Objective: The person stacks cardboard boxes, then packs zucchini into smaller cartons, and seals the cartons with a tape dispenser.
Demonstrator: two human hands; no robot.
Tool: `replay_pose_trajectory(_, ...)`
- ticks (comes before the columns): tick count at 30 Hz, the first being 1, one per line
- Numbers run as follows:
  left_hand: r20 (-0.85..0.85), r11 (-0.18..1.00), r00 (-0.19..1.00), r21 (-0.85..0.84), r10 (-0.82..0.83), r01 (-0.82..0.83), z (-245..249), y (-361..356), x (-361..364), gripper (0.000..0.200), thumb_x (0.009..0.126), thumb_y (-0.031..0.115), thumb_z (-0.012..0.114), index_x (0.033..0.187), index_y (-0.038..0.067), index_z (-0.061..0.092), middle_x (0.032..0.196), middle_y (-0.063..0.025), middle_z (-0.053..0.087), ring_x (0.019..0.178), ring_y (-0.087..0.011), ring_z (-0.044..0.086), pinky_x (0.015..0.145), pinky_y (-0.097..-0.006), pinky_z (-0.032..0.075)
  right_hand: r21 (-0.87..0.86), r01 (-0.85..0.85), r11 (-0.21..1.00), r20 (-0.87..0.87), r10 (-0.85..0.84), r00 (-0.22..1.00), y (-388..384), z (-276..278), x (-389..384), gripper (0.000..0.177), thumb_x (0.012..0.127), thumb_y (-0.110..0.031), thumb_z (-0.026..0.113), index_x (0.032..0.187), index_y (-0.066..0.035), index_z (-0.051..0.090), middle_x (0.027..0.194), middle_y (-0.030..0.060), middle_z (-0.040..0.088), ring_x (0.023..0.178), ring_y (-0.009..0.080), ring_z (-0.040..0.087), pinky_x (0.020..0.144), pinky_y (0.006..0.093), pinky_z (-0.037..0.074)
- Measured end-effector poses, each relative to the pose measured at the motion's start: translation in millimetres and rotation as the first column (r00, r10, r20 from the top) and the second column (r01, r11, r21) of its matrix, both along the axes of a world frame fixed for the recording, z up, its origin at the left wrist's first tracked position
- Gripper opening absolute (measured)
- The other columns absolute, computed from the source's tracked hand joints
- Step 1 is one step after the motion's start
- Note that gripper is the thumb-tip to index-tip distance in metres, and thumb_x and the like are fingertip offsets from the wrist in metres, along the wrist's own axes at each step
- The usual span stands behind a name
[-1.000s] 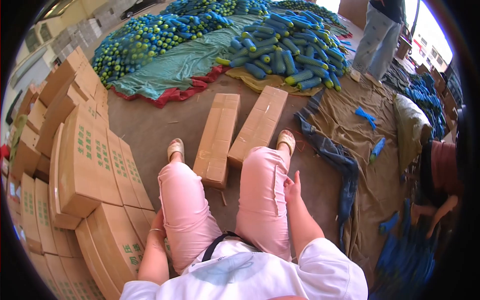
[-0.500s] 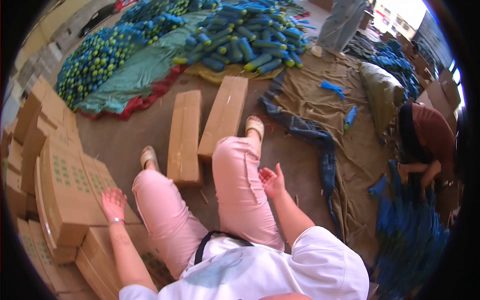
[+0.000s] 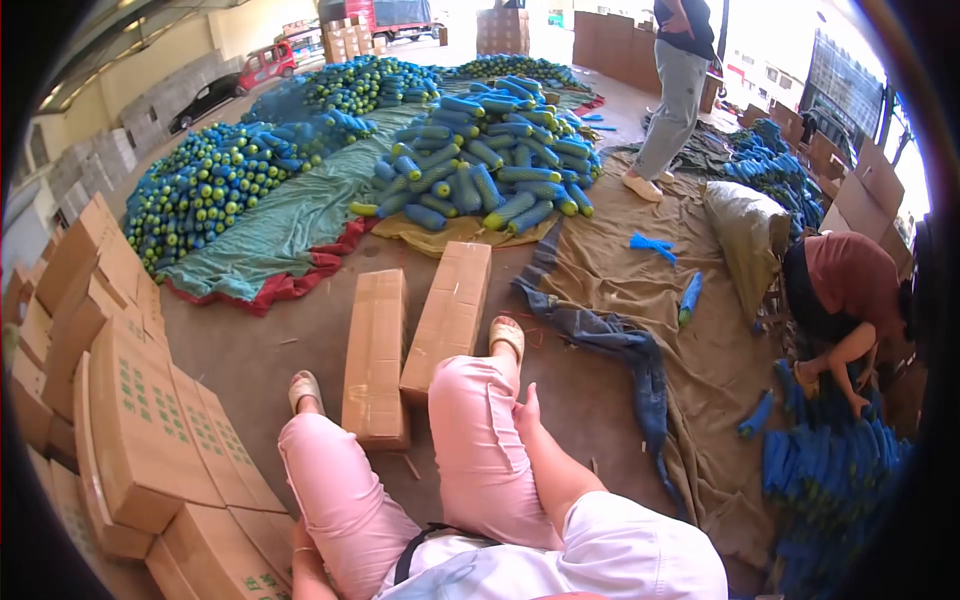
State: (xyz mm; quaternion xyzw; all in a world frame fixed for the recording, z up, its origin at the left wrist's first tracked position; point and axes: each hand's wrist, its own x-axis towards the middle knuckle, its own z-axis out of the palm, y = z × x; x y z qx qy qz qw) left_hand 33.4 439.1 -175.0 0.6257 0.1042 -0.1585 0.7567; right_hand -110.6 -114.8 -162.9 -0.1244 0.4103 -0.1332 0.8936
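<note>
My right hand (image 3: 527,409) rests against the outer side of my knee in the pink trousers (image 3: 478,430); its fingers are mostly hidden behind the leg. My left hand (image 3: 303,541) is low beside my other thigh, next to the stacked cartons (image 3: 160,420), with its fingers out of sight. Two long closed cardboard boxes (image 3: 374,350) (image 3: 450,315) lie on the floor in front of my legs, side by side at a slight angle. Whether either hand holds anything is not visible.
Piles of green vegetables in blue netting (image 3: 500,150) lie on cloths ahead. A brown tarp (image 3: 610,260) with a blue edge spreads to the right. A co-worker (image 3: 850,280) bends over blue-netted items at the right; another person (image 3: 672,100) stands behind the tarp.
The view has tilted up. My left hand has dropped from beside the cartons to beside my thigh, and my right hand has moved against my knee. The standing person's upper body now shows.
</note>
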Motion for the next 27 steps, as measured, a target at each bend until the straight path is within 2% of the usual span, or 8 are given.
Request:
replay_pose_trajectory(3,0.013,0.996,0.999,0.081,-0.032,0.030,-19,24,-9,0.054,0.092,0.045,0.049,0.132,0.009,0.043,0.129,-0.0131,0.051,0.106,-0.0264,0.056,0.083,-0.0409,0.047,-0.001,0.007,1.000,0.042,-0.007,0.999,7,7,-6,0.094,0.077,-0.080,0.041,0.121,0.003,0.047,0.114,0.0190,0.058,0.107,0.0316,0.056,0.095,0.0416,0.044)
replay_pose_trajectory(10,0.021,0.957,0.994,0.273,-0.106,0.096,-40,36,-13,0.051,0.092,0.042,0.050,0.130,0.009,0.045,0.123,-0.0125,0.055,0.100,-0.0258,0.058,0.079,-0.0394,0.048,-0.063,0.043,0.997,0.096,-0.037,0.995,12,-3,-28,0.077,0.081,-0.075,0.043,0.107,-0.004,0.056,0.095,0.0129,0.062,0.085,0.0272,0.058,0.084,0.0409,0.048)
replay_pose_trajectory(14,0.010,0.917,0.990,0.379,-0.138,0.124,-37,34,-22,0.049,0.092,0.041,0.051,0.128,0.009,0.046,0.120,-0.0123,0.057,0.097,-0.0255,0.059,0.076,-0.0385,0.049,0.027,0.168,0.985,0.027,-0.168,0.985,4,-1,-19,0.075,0.082,-0.068,0.052,0.119,-0.003,0.048,0.109,0.0185,0.056,0.100,0.0291,0.057,0.096,0.0449,0.044)
replay_pose_trajectory(18,0.028,0.861,0.982,0.485,-0.189,0.152,-38,41,-38,0.047,0.092,0.039,0.051,0.127,0.009,0.047,0.117,-0.0120,0.059,0.094,-0.0251,0.060,0.074,-0.0377,0.049,0.060,0.056,0.997,0.124,-0.063,0.990,1,17,-13,0.094,0.076,-0.071,0.056,0.124,0.008,0.041,0.114,0.0200,0.052,0.116,0.0309,0.050,0.103,0.0387,0.039)
replay_pose_trajectory(22,0.053,0.777,0.966,0.606,-0.254,0.171,-35,49,-42,0.045,0.091,0.037,0.052,0.126,0.008,0.049,0.113,-0.0117,0.061,0.090,-0.0248,0.061,0.071,-0.0368,0.050,-0.005,-0.037,0.999,0.272,0.037,0.962,1,1,-29,0.091,0.073,-0.074,0.055,0.110,0.009,0.049,0.101,0.0174,0.061,0.090,0.0248,0.061,0.084,0.0343,0.050)
replay_pose_trajectory(23,0.045,0.762,0.967,0.625,-0.250,0.168,-36,54,-47,0.045,0.091,0.037,0.052,0.126,0.008,0.049,0.112,-0.0116,0.062,0.090,-0.0247,0.062,0.071,-0.0366,0.050,0.101,-0.009,0.995,0.324,-0.024,0.946,4,9,-36,0.079,0.077,-0.072,0.054,0.100,0.004,0.056,0.088,0.0129,0.063,0.078,0.0226,0.060,0.075,0.0332,0.051)
replay_pose_trajectory(25,0.015,0.740,0.973,0.652,-0.231,0.165,-41,66,-76,0.044,0.091,0.036,0.052,0.125,0.008,0.050,0.111,-0.0115,0.063,0.088,-0.0245,0.062,0.070,-0.0362,0.051,0.038,0.029,0.999,0.306,-0.040,0.951,3,19,-52,0.074,0.079,-0.070,0.052,0.096,0.001,0.058,0.085,0.0116,0.063,0.076,0.0230,0.060,0.074,0.0335,0.051)
replay_pose_trajectory(27,0.028,0.760,0.998,0.650,-0.065,0.031,48,27,-83,0.025,0.090,0.025,0.054,0.108,0.009,0.055,0.079,-0.0028,0.061,0.062,-0.0156,0.056,0.052,-0.0274,0.045,0.027,0.084,0.996,0.265,-0.088,0.960,2,34,-72,0.062,0.085,-0.065,0.049,0.084,-0.005,0.062,0.080,0.0088,0.063,0.073,0.0234,0.061,0.073,0.0359,0.052)
